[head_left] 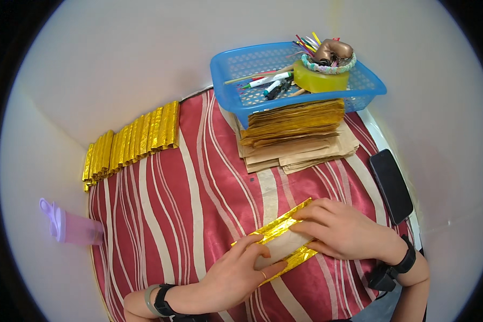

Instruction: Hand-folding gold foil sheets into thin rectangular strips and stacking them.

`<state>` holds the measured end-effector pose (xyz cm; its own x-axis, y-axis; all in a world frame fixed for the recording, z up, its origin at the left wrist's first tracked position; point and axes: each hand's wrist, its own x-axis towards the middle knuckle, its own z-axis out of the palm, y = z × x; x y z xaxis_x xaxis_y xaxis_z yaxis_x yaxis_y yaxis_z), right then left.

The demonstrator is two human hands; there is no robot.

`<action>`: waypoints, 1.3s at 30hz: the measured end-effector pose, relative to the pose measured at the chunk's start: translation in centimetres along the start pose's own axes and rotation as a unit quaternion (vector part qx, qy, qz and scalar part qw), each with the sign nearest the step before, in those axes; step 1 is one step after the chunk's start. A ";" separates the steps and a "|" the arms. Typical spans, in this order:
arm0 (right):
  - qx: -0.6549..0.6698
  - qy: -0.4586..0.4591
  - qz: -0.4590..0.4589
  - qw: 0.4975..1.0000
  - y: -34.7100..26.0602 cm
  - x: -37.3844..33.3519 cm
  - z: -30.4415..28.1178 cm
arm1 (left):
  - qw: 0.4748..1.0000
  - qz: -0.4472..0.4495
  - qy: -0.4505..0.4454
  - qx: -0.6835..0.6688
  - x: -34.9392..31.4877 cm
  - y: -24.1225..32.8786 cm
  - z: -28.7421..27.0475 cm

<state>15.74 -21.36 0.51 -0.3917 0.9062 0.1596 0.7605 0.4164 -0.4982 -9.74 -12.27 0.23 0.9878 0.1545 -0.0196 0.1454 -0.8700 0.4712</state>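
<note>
A sheet of gold foil paper [278, 227] with a pale middle band lies slantwise on the striped cloth in front of me. Its two long edges show gold, and the pale band between them looks like the paper's plain side or a strip on it; I cannot tell which. At the near left end, my left hand [235, 275] grips the paper with bent fingers and thumb, a thin ring on one finger. My right hand [344, 229] holds the far right end, fingertips curled over the foil and the pale band.
Gold foil rolls or folded strips [137, 137] line the cloth's [198, 214] far left. A blue basket [300, 101] with pens and yellow tape [322, 80] rests on stacked brown and gold paper [300, 126]. A black phone [390, 185] lies right; a purple lidded cup [75, 225] stands left.
</note>
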 end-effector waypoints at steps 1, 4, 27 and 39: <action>-0.015 -0.004 -0.010 1.000 0.1 0.1 0.2 | 1.000 -0.001 0.001 -0.001 0.0 0.0 0.0; -0.006 -0.020 0.002 1.000 0.4 -0.1 -0.2 | 0.996 -0.059 0.010 -0.062 0.2 0.3 -0.1; 0.052 -0.037 -0.013 0.998 0.7 -0.5 -1.1 | 0.998 0.056 -0.004 -0.021 -0.1 -0.7 -0.7; -0.249 0.111 -0.043 0.961 1.3 -0.4 -0.7 | 0.986 -0.027 0.080 -0.147 0.1 -2.7 -1.5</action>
<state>17.22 -21.11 0.40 -0.3850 0.8375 0.3877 0.9058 0.4234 -0.0149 -10.12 -9.17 0.24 0.9546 0.2879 0.0764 0.1510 -0.6888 0.7091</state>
